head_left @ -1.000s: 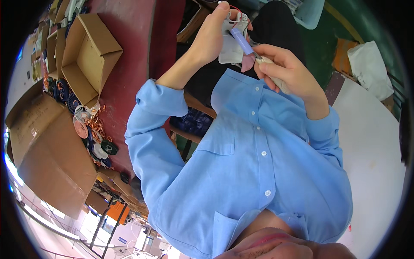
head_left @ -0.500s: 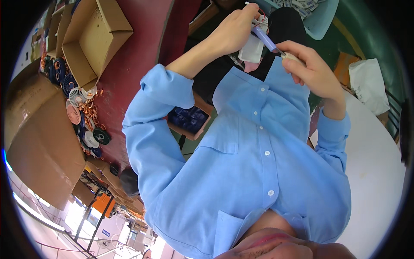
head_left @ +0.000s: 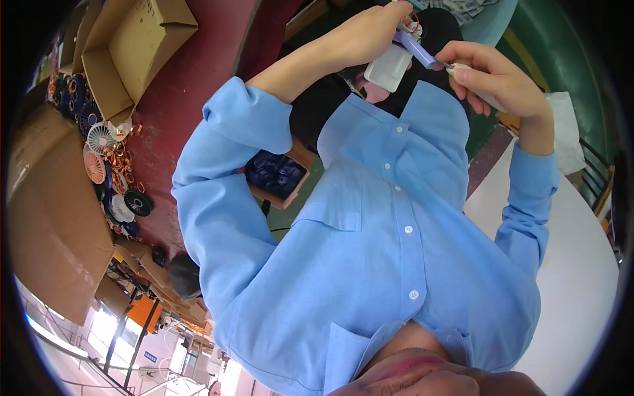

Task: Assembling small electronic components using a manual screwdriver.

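My left hand (head_left: 373,33) is closed around a small white plastic assembly with a red wire. A lavender cylinder (head_left: 417,51), like a battery cell, sticks out of it toward my right hand. My right hand (head_left: 492,79) grips a pale-handled tool (head_left: 460,70) with a thin metal tip, whose kind I cannot make out. That tip meets or nearly meets the cylinder's near end. Below the cylinder is a white plastic casing piece (head_left: 386,68), with a pink piece (head_left: 371,89) beside it over my lap.
A light-blue bin (head_left: 489,23) of small parts stands at the far right. Dark blue parts fill a box (head_left: 277,175) by my left elbow. On the red surface (head_left: 191,86) at left are an open cardboard box (head_left: 135,56), round fan grilles (head_left: 101,138) and copper rings (head_left: 119,158).
Both hands have shifted slightly up and to the right with the assembly and the tool. More of the white casing piece shows now. The tool's tip stays by the cylinder's end.
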{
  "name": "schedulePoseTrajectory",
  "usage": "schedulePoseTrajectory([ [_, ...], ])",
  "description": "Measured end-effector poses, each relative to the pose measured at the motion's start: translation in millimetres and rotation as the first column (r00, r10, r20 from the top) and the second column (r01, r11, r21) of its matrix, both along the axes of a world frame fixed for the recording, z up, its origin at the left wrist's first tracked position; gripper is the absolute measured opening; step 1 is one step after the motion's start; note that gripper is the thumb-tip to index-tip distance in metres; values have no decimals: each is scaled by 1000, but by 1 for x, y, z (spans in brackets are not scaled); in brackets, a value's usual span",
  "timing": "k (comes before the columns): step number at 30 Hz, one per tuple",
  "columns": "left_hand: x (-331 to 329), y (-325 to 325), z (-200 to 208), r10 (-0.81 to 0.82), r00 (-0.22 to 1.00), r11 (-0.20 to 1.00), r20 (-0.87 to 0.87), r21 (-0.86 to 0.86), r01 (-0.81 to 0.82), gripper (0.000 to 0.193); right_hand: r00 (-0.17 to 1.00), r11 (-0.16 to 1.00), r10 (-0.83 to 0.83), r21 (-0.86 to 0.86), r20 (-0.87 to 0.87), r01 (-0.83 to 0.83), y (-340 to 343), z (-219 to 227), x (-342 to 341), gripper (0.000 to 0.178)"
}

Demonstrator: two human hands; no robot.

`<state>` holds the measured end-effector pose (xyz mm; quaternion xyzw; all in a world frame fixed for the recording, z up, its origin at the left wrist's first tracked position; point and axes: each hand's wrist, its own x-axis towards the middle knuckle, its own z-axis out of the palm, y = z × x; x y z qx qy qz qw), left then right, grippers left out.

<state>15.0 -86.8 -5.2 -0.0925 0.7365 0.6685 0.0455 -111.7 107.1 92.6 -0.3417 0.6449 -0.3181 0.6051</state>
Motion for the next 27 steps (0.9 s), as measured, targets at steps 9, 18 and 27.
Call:
schedulePoseTrajectory([
  [9, -1, 3, 11, 17, 993, 974, 118, 224, -44, 52, 997, 1000, 3, 16, 81, -4, 2, -10, 0, 35],
  [18, -3, -1, 25, -82, 987, 981, 136, 183, 57, 56, 992, 1000, 20, -26, 126, -17, 3, -13, -11, 34],
  [27, 6, 7, 31, -157, 960, 987, 232, 81, 142, 60, 985, 985, 169, 31, 31, -170, -12, 5, -27, 31],
])
